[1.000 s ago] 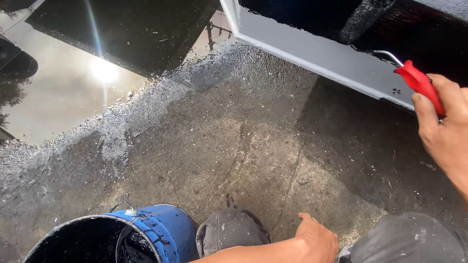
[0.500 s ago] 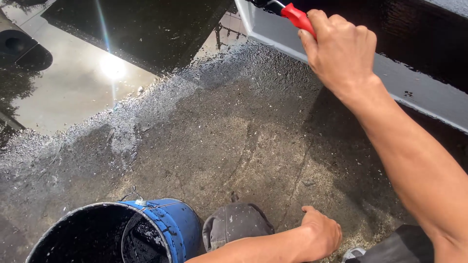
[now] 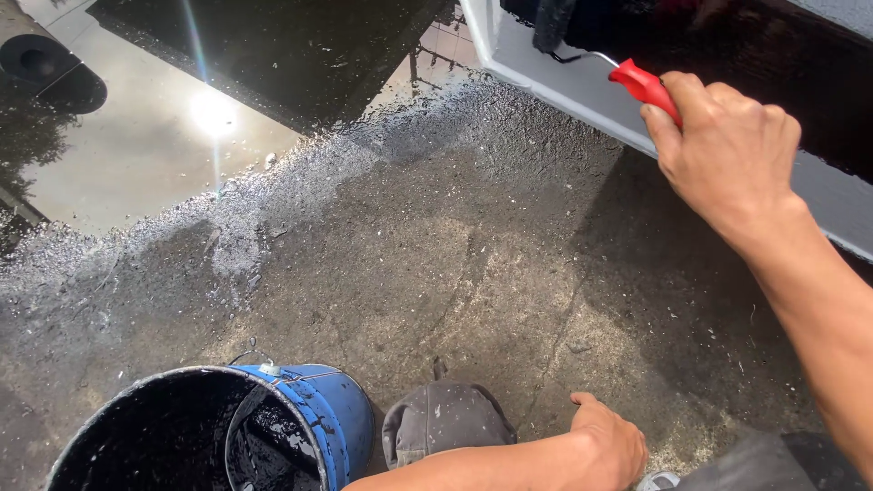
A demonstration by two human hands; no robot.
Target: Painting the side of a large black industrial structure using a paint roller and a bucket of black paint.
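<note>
Right grip: right hand clenched round the red handle of a paint roller; fingers wrap over the top, back of hand to the camera.
Roller: upper right of view; thin metal shank bends up from the handle to a dark sleeve lying against a black, wet-looking surface at the top edge.
Edging: pale grey strip runs slantwise below the black surface, passing behind the right hand.
Right arm: bare forearm comes in from the lower right, raised above the ground.
Left grip: left hand released, holding nothing; fingers spread, tips pressed on the concrete at bottom centre.
Knee: grey cloth hump just beside the left hand, between it and the bucket.
Bucket: blue bucket at lower left, standing upright on the ground; inside coated black and glossy, wire bail at the rim. Well apart from the roller.
Ground: rough grey concrete, dusty, with a fine crack through the middle.
Coated patch: glossy black area at upper left with a ragged speckled border; sun glare reflects off the wet-looking pale part beside it.
Far left corner: dark roll end, round opening towards the camera.
</note>
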